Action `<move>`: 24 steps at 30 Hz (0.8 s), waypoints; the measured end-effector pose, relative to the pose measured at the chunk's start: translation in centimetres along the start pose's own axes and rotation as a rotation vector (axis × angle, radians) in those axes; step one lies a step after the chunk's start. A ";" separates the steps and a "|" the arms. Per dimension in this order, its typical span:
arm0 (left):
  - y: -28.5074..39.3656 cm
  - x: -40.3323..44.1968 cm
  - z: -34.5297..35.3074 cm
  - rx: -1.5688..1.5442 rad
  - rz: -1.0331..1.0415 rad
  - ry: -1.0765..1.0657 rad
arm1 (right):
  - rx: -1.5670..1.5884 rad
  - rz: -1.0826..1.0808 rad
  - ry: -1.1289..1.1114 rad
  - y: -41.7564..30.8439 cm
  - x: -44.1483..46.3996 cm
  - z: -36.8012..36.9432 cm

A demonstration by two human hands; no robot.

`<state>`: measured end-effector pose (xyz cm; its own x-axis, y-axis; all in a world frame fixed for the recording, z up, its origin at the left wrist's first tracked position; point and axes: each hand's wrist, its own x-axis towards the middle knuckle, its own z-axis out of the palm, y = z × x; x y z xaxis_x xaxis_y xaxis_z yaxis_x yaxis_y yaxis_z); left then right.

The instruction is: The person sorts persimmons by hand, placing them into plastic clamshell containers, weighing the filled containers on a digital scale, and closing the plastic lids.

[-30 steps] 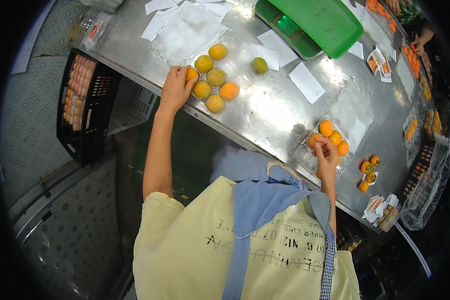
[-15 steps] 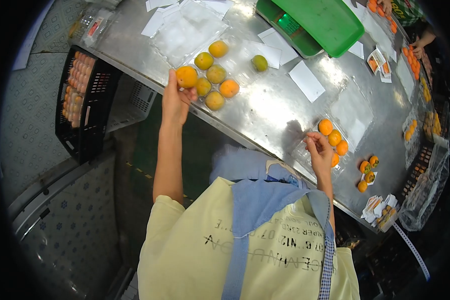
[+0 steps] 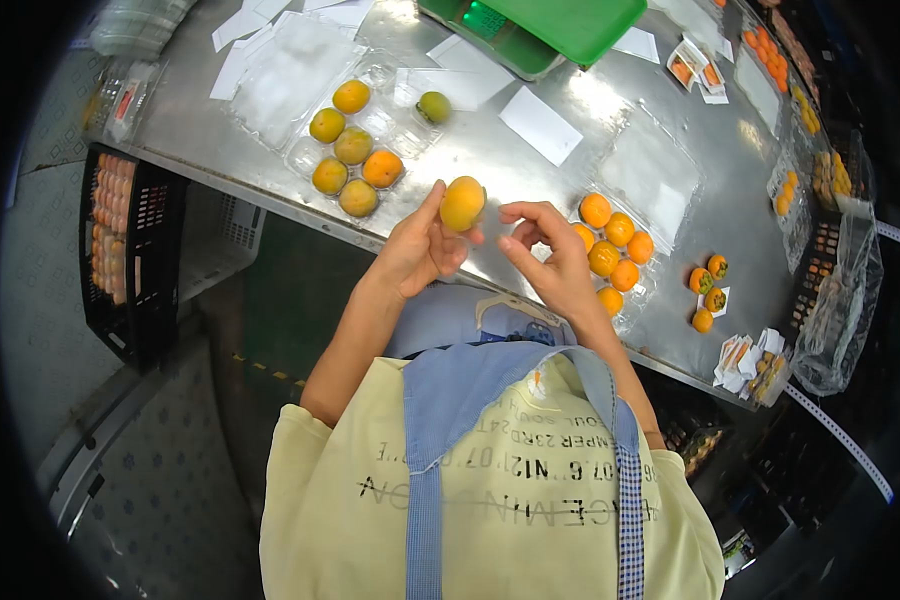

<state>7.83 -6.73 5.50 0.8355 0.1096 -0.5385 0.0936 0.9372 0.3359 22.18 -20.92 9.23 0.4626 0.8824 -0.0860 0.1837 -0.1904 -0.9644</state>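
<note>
Above brushed metal (image 3: 450, 160), hands (image 3: 430, 245) show a smooth, rounded, yellow-orange fruit (image 3: 463, 204).

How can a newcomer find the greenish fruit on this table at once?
On the metal table, start from the large green container at the top of the view. Lower and to its left, the greenish fruit lies by a white card. It is greener than the six clustered fruits to its left, and sits apart.

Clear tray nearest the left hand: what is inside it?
The clear tray holds six round fruits, greenish yellow to orange. The cup bottoms beneath them are covered and cannot be seen. The left hand holds a yellow-orange fruit outside it.
</note>
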 end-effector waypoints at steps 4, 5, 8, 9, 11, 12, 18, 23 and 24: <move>-0.9 0.3 1.7 0.072 -0.013 0.112 | 0.005 -0.028 0.044 0.5 -0.2 0.4; -1.1 0.4 1.9 0.082 -0.008 0.100 | 0.000 -0.039 0.062 0.6 -0.3 0.4; -1.4 0.6 1.9 0.160 0.013 0.040 | -0.013 -0.029 0.095 0.6 -0.6 0.4; -1.5 0.6 1.8 0.194 0.020 0.015 | -0.035 -0.028 0.106 0.6 -0.6 0.4; -1.8 0.6 2.2 0.209 0.056 0.024 | -0.078 -0.027 0.126 0.4 -0.6 0.4; -1.9 0.6 2.3 0.217 0.082 0.032 | -0.152 -0.035 0.128 0.4 -0.6 0.3; -2.4 0.9 0.6 0.596 0.215 0.172 | -0.491 -0.161 0.088 0.0 -0.1 1.1; -1.6 -0.1 -0.7 0.845 0.349 0.357 | -0.416 -0.123 -0.008 -0.2 1.4 3.2; -1.2 -0.5 -1.1 0.846 0.362 0.377 | -0.398 -0.121 -0.030 -0.3 1.9 3.8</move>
<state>6.74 -7.56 4.51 0.6768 0.5784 -0.4555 0.3449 0.2975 0.8903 19.75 -17.53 8.38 0.3922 0.9198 0.0092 0.5593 -0.2305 -0.7963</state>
